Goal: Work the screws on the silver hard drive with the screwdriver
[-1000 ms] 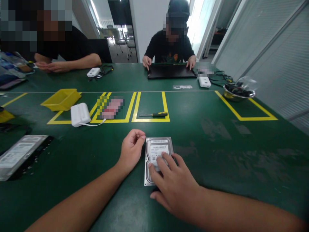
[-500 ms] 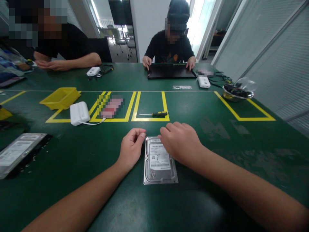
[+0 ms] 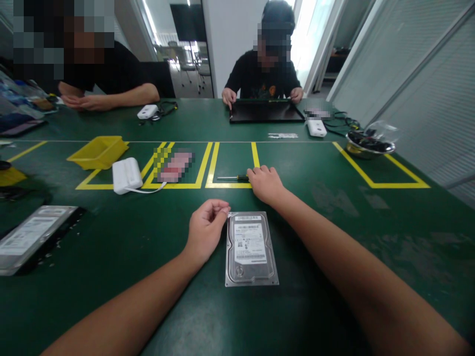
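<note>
A silver hard drive point(image 3: 251, 248) lies label up on the green table point(image 3: 334, 237) in front of me. My left hand point(image 3: 206, 229) rests just left of its top corner, fingers curled with thumb and forefinger pinched at the drive's edge. My right hand point(image 3: 265, 183) is stretched forward over the handle of a screwdriver point(image 3: 232, 177) that lies inside a yellow-taped box; its fingers cover the handle and the metal shaft sticks out to the left.
A white box point(image 3: 126, 175) with a cable, a yellow bin point(image 3: 98, 152) and a second hard drive point(image 3: 31, 236) lie to the left. A metal bowl point(image 3: 370, 145) sits at the right. Two other people sit across the table, one with hands on a black laptop point(image 3: 265, 111).
My right hand left the hard drive's label and reached forward to the screwdriver's handle. My left hand stayed beside the drive's corner.
</note>
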`<state>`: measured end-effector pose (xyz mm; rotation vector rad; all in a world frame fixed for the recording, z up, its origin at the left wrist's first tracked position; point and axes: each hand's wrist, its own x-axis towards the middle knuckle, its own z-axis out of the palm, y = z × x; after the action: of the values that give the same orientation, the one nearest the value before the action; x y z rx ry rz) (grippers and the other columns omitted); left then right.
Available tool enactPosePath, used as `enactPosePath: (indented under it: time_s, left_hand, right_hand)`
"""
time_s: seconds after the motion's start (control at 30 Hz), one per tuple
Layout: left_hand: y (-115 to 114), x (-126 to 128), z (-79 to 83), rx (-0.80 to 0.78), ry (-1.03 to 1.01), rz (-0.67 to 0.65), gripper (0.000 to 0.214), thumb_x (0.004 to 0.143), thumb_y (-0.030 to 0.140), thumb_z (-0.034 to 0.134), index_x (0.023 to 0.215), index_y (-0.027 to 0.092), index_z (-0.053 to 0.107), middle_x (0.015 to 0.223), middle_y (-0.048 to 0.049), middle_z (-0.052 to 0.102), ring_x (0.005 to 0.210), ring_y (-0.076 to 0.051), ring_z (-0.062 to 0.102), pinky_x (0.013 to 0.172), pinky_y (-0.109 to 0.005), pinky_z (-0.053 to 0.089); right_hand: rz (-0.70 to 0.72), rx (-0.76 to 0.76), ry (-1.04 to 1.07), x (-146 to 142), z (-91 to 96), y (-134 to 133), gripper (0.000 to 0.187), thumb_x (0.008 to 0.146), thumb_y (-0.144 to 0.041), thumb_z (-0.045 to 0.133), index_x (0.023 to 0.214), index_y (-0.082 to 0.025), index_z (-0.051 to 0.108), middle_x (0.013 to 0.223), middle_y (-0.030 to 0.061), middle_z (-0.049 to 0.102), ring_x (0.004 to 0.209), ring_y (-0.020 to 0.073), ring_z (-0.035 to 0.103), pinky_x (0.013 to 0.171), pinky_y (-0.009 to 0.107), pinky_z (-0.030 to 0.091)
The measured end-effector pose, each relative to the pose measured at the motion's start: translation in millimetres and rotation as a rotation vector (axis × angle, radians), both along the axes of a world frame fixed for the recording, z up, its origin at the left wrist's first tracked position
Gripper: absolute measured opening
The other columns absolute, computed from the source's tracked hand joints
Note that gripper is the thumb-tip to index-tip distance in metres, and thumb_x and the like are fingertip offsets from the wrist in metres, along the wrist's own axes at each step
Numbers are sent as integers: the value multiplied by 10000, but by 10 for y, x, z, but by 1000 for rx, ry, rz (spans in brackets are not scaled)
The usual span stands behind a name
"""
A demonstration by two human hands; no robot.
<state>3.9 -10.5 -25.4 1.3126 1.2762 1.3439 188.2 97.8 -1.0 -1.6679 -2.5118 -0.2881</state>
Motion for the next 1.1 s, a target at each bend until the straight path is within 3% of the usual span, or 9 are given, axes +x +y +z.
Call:
enactPosePath:
  time_s: [0.2, 0.43, 0.5, 0.57, 0.67, 0.87, 1.1]
  left_hand:
    - [11, -9, -6, -2, 32, 6, 166, 845, 288, 673, 965, 175, 671, 825, -14, 689, 765, -139, 619, 720, -249, 470]
    - [10, -12, 6, 21, 47, 38, 119, 882, 301, 627, 916, 188, 616, 765, 26, 593, 709, -107, 543, 663, -215, 430]
    - [7, -11, 10, 20, 51, 27, 121, 881, 303, 627, 915, 187, 614, 765, 24, 597, 708, -109, 546, 661, -217, 430]
    - [4, -11, 14, 14, 55, 11, 125, 876, 303, 631, 911, 183, 618, 763, 20, 605, 706, -112, 554, 657, -219, 432]
    - [0, -13, 16, 4, 68, -3, 132, 860, 298, 650, 904, 177, 624, 763, 15, 616, 705, -117, 565, 659, -225, 440]
    - [-5, -13, 25, -9, 74, -13, 144, 849, 300, 659, 910, 172, 634, 768, 7, 628, 701, -122, 577, 660, -234, 452]
    - [-8, -10, 41, -35, 61, -15, 129, 843, 276, 655, 908, 166, 640, 740, 13, 616, 682, -117, 567, 640, -232, 437]
  right_hand:
    - [35, -20, 139, 35, 43, 102, 191, 928, -198, 512, 1017, -113, 657, 1085, 175, 650, 1046, 286, 550, 849, 384, 375]
    - [71, 40, 524, 154, 435, 15, 251, 881, -310, 635, 1078, -155, 636, 1004, 69, 658, 883, 166, 594, 794, 289, 454]
    - [92, 38, 708, 160, 555, -51, 245, 875, -349, 640, 1024, -155, 621, 896, 32, 648, 751, 134, 577, 685, 267, 465]
    - [186, 7, 1085, 148, 670, -151, 196, 837, -346, 682, 894, -172, 609, 769, -12, 610, 663, 115, 549, 611, 254, 455]
    - [324, 51, 1424, 107, 822, -359, 124, 855, -305, 663, 852, -197, 602, 744, -32, 584, 680, 100, 565, 622, 233, 474]
    - [289, 93, 1464, 25, 996, -785, 95, 927, -317, 601, 944, -225, 615, 769, -31, 569, 604, 78, 523, 517, 200, 448]
    - [257, 49, 1452, -4, 1097, -1028, 70, 938, -291, 585, 945, -235, 626, 788, -21, 579, 623, 87, 526, 526, 209, 462]
